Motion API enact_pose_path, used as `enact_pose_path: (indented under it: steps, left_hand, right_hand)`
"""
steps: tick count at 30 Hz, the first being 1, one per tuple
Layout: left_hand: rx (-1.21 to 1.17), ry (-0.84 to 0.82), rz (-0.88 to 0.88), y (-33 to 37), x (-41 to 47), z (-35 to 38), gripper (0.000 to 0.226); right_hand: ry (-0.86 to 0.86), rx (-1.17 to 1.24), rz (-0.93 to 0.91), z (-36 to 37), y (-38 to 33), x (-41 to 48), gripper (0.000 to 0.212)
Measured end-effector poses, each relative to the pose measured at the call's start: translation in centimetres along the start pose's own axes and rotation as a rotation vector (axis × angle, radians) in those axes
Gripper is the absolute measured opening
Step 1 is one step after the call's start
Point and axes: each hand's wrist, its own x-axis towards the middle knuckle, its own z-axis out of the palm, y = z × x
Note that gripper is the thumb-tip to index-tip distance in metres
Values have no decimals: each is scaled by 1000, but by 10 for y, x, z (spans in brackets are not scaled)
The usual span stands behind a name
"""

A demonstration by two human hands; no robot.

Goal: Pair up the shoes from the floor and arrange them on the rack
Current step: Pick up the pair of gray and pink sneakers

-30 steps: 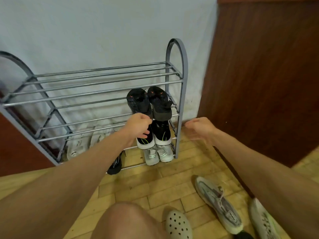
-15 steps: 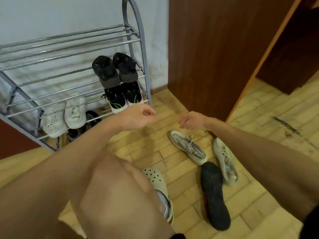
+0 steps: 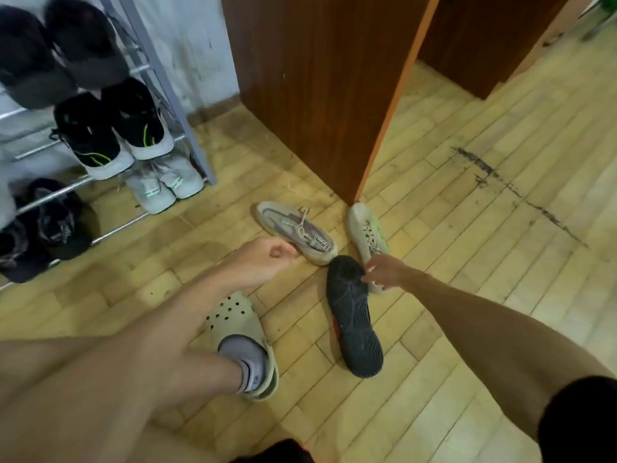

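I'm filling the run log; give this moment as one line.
phase: reaching | right hand: open, at black shoe, sole up | left hand: loosely curled, empty | rack: partly filled

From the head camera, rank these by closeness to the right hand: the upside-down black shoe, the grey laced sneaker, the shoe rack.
Right hand:
1. Black shoe, sole up, at its fingertips.
2. Grey laced sneaker, farther left on the floor.
3. Shoe rack, far left by the wall.

I see my left hand (image 3: 263,260) loosely curled with the forearm stretched forward, while my right hand (image 3: 384,270) reaches low, fingers (image 3: 369,279) spread and pointing down.
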Motion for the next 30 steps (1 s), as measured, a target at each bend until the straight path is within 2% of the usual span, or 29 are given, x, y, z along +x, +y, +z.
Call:
enact_pose_path:
  steps: [4, 10, 15, 18, 22, 24, 27, 30]
  left_hand:
    - [-92, 49, -166, -34, 10, 1, 24]
    - [-205, 81, -288, -69, 17, -17, 27]
    - [-291, 97, -283, -69, 35, -25, 27]
    - [-326, 90, -251, -65, 45, -26, 28]
    - [-356, 107, -253, -63, 52, -26, 27]
    - [-350, 115, -261, -62, 51, -26, 26]
    - [-359, 131, -281, -62, 44, -27, 26]
    - [-395, 176, -281, -59, 36, -27, 30]
  right_hand:
    - [111, -69, -30, 13, -17, 29, 45]
    - [189, 73, -12, 19, -64, 88, 62]
    - [166, -37, -8, 32, -88, 128, 64]
    - [198, -18, 58, 39, -96, 141, 80]
    - [189, -70, 85, 26, -107, 144, 91]
    - [121, -177, 58, 14, -112, 141, 83]
    - [60, -314, -15, -2, -120, 133, 42]
    - [73, -300, -86, -22, -130, 114, 28]
